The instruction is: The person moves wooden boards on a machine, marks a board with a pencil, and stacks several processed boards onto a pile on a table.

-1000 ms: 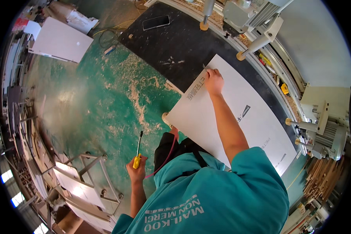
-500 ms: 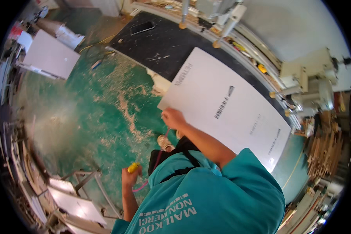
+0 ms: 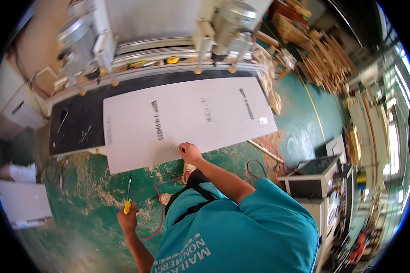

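My left hand [image 3: 128, 219] is closed around the yellow handle of a screwdriver [image 3: 128, 206]. Its thin metal shaft points away from me, over the floor and short of the panel. A large white panel [image 3: 182, 113] with dark printing lies across a black-topped workbench [image 3: 79, 123], its near side overhanging the front edge. At the middle of that near side is my right hand [image 3: 190, 153], fingers curled in a pinch. A small pale sliver shows by the fingertips; what they hold is too small to make out.
Two machine heads with silver motors [image 3: 234, 16] stand behind the bench, with yellow tape measures [image 3: 172, 59] on the rail. Stacked wood strips [image 3: 325, 61] are at far right. A pink hose [image 3: 161, 204] crosses the sawdust-strewn green floor. A white board [image 3: 25, 202] stands at left.
My view has turned to the right. My right hand has gone from the panel's near left corner to the middle of its near edge. The screwdriver's shaft now shows.
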Available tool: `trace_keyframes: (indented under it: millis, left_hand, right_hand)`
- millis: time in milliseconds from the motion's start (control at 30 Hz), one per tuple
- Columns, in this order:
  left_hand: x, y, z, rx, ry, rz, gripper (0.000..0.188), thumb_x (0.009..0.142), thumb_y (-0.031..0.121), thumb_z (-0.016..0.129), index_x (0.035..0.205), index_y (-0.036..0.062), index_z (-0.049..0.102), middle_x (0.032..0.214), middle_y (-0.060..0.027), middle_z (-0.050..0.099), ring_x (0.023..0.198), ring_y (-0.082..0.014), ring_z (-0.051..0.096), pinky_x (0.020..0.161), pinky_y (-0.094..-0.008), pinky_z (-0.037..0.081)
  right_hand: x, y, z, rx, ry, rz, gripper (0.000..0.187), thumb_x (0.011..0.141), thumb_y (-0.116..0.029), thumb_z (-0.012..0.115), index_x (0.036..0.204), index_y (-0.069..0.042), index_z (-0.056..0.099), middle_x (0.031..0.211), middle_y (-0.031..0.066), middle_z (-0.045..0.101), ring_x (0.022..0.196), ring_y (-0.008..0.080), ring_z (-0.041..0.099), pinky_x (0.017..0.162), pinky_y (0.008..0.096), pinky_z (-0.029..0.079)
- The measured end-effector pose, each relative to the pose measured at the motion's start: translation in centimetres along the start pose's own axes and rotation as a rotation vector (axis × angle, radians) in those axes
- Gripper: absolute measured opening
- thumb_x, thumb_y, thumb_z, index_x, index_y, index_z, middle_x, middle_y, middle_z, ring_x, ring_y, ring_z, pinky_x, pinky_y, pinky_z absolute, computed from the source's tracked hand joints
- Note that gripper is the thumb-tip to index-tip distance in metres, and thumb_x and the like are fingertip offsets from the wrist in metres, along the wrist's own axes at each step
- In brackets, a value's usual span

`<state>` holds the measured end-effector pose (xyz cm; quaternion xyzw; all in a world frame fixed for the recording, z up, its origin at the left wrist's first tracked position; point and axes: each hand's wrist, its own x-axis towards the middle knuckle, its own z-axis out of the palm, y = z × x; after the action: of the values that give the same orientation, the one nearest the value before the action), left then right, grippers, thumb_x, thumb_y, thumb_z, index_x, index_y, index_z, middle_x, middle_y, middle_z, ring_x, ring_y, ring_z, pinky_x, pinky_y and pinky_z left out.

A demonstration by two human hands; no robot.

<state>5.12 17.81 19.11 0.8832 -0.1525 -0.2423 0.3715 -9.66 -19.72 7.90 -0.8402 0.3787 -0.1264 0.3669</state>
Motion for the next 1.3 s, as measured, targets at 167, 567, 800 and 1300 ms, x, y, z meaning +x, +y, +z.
trace_keyframes:
  millis: [167,567,800,1300]
  left_hand:
    - [2.0,5.2,6.8,0.148,-0.087,0.102,0.037,0.085,0.038,0.071,0.076,0.0025,0.069,0.063,-0.0098,0.066,0.06,-0.0245,0.065,0.061,-0.0384,0.049]
    - [-0.8,21.2,27.3,0.076,-0.288,-0.155,0.03,0.083,0.027,0.075,0.074,-0.001,0.069,0.06,-0.0052,0.065,0.055,-0.0134,0.062,0.056,-0.0298,0.05]
    - [-3.9,30.3,33.3,-0.102,-0.216,-0.298,0.027,0.084,0.022,0.073,0.075,-0.0028,0.068,0.062,-0.0062,0.066,0.057,-0.012,0.061,0.058,-0.0281,0.049]
    - [-2.0,35.9,41.1,0.07,-0.293,-0.179,0.034,0.084,0.03,0.073,0.071,-0.0009,0.068,0.06,-0.0055,0.066,0.056,-0.0133,0.061,0.058,-0.0306,0.048]
  right_hand:
    - [-0.2,6.5,-5.9,-0.241,0.076,-0.124,0.018,0.082,-0.017,0.06,0.097,-0.011,0.068,0.091,0.0107,0.064,0.089,0.0312,0.063,0.079,0.0437,0.052]
    - [15.3,40.1,-35.4,-0.312,0.717,0.379,0.014,0.089,-0.016,0.055,0.093,-0.012,0.067,0.087,0.0144,0.067,0.078,0.0349,0.066,0.066,0.0475,0.053]
    - [25.9,38.6,-32.9,-0.42,0.111,-0.488,0.018,0.087,-0.021,0.055,0.097,-0.013,0.068,0.093,0.0053,0.069,0.085,0.0279,0.068,0.073,0.0415,0.055]
    - [17.0,44.9,-48.4,-0.342,-0.082,-0.265,0.012,0.078,-0.008,0.058,0.088,-0.011,0.065,0.092,0.0076,0.064,0.091,0.0297,0.065,0.076,0.0414,0.055]
